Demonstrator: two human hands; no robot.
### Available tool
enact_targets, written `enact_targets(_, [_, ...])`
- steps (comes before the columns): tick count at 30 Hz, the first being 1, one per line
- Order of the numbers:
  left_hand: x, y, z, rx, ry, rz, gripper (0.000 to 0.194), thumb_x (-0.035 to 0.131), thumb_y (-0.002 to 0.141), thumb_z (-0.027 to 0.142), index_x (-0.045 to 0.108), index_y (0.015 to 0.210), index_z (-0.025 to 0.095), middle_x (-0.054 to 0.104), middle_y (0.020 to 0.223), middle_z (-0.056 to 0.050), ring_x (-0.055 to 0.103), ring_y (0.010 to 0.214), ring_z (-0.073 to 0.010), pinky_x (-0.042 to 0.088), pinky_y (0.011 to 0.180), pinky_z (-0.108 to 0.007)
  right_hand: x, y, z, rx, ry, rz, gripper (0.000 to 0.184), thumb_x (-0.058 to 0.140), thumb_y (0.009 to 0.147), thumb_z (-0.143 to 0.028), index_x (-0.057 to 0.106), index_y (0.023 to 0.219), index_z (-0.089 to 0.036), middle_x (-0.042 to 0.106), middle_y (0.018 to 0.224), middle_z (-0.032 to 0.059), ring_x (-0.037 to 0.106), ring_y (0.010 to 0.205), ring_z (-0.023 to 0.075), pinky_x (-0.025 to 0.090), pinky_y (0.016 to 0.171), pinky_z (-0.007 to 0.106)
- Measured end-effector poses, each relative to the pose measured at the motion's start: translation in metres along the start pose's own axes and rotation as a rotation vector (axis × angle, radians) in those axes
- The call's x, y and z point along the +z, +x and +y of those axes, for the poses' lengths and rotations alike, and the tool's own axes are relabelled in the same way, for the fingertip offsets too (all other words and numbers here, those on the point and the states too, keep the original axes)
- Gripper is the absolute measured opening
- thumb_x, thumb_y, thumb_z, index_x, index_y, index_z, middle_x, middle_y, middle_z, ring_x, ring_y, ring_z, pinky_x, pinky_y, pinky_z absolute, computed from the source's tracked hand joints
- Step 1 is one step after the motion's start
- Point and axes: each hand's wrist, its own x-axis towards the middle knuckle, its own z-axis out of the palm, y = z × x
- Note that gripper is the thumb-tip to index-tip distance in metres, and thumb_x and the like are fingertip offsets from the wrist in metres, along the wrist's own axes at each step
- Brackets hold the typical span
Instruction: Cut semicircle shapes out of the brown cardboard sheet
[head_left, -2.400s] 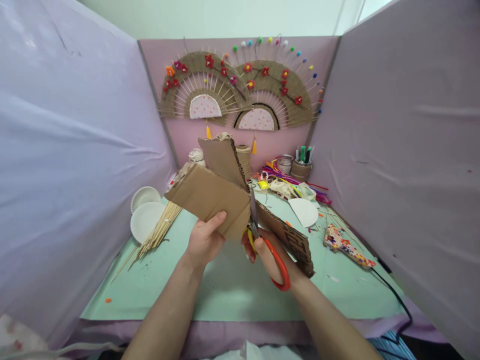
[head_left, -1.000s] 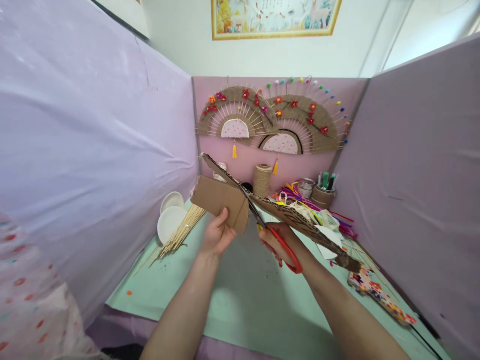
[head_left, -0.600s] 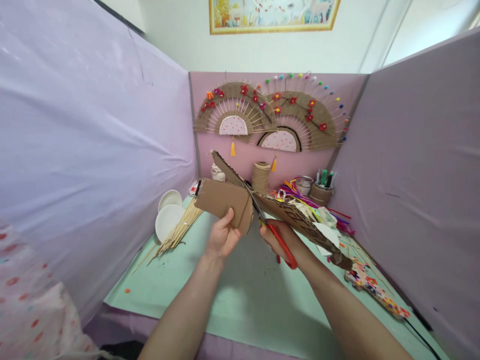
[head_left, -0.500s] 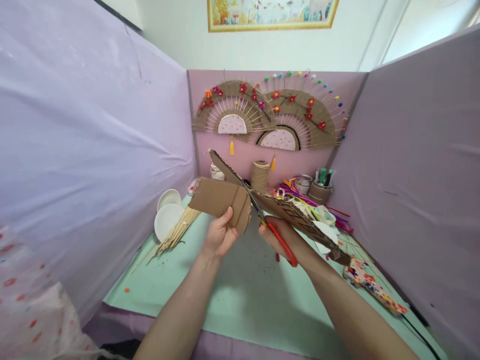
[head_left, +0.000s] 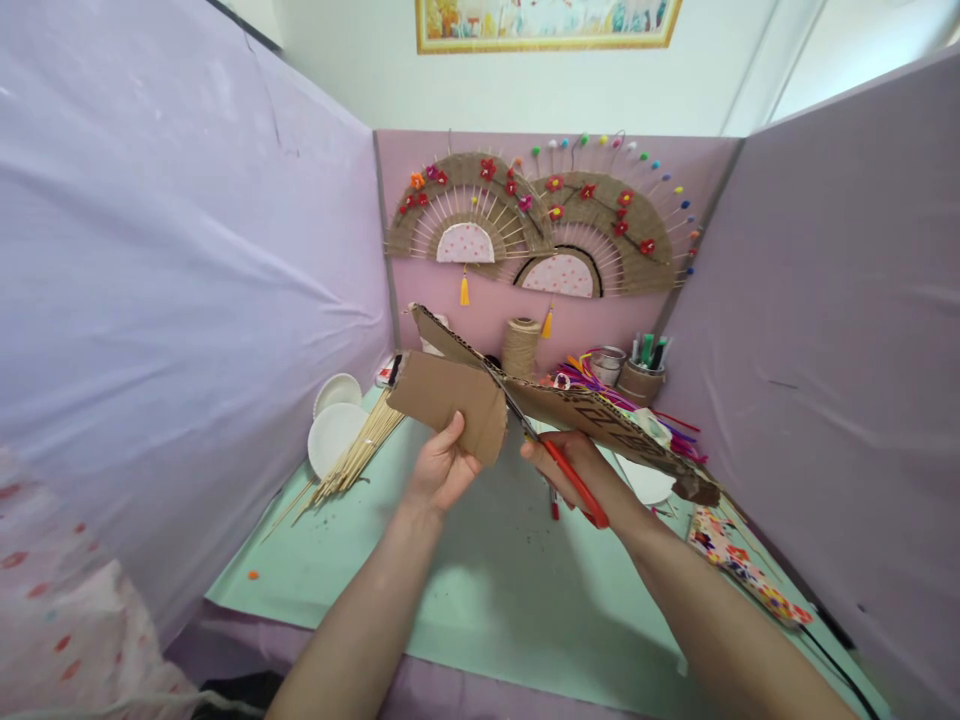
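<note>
My left hand [head_left: 442, 468] pinches the lower edge of a brown corrugated cardboard sheet [head_left: 450, 400] held up above the green mat. My right hand [head_left: 581, 470] is closed through the handles of red scissors [head_left: 566, 475], whose blades sit in a cut running into the cardboard. To the right of the cut, a long printed flap of the cardboard [head_left: 615, 430] hangs over my right wrist. The blade tips are hidden behind the sheet.
A green mat [head_left: 465, 570] covers the table inside purple partition walls. White paper plates [head_left: 330, 430] and bamboo skewers [head_left: 360, 450] lie at the left. A twine spool [head_left: 521, 345], pen cup [head_left: 641, 375], pipe cleaners and a patterned glue gun [head_left: 739, 570] sit at the back and right.
The scissors have worked further into the cardboard, and the two parts have spread apart. The camera has tilted up, showing more of the back wall.
</note>
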Motion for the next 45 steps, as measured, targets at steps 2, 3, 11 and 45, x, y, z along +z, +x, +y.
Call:
enact_targets(2, [0.0,0.0,0.002,-0.011,0.013,-0.012,0.031,0.048,0.092,0.021,0.058,0.12,0.013,0.069,0.114,-0.013,0.059,0.117,-0.0266,0.043,0.104,-0.046,0.001,0.0,0.003,-0.007,0.004,-0.014,0.053,0.051,0.08,-0.064,0.031,0.052,-0.024,0.031,0.042,-0.0044,0.031,0.037,0.0095,0.023,0.036,0.024])
enact_targets(3, [0.001,-0.001,0.003,-0.006,0.023,-0.017,0.031,0.049,0.092,0.02,0.058,0.121,0.014,0.069,0.114,-0.013,0.058,0.117,-0.0268,0.043,0.104,-0.046,0.002,0.0,0.005,-0.021,0.002,-0.019,0.054,0.049,0.08,-0.065,0.031,0.052,-0.024,0.031,0.043,-0.0046,0.03,0.037,0.0093,0.023,0.037,0.024])
enact_targets(11, [0.0,-0.018,-0.009,-0.088,0.158,-0.103,0.032,0.064,0.08,0.011,0.064,0.112,0.015,0.072,0.106,-0.01,0.062,0.111,-0.0279,0.046,0.102,-0.043,-0.004,-0.004,0.003,-0.161,-0.124,0.05,0.049,0.047,0.08,-0.065,0.041,0.061,-0.021,0.042,0.054,-0.0031,0.038,0.05,0.0108,0.027,0.047,0.023])
enact_targets(45, [-0.075,-0.109,0.093,0.178,-0.041,0.297,0.048,0.038,0.092,0.022,0.043,0.138,0.035,0.066,0.123,-0.001,0.062,0.111,-0.0279,0.049,0.096,-0.056,-0.082,-0.114,0.101,0.636,-0.905,-0.018,0.035,0.047,0.087,-0.049,0.061,0.085,-0.017,0.068,0.087,0.0171,0.065,0.079,0.0305,0.034,0.056,0.031])
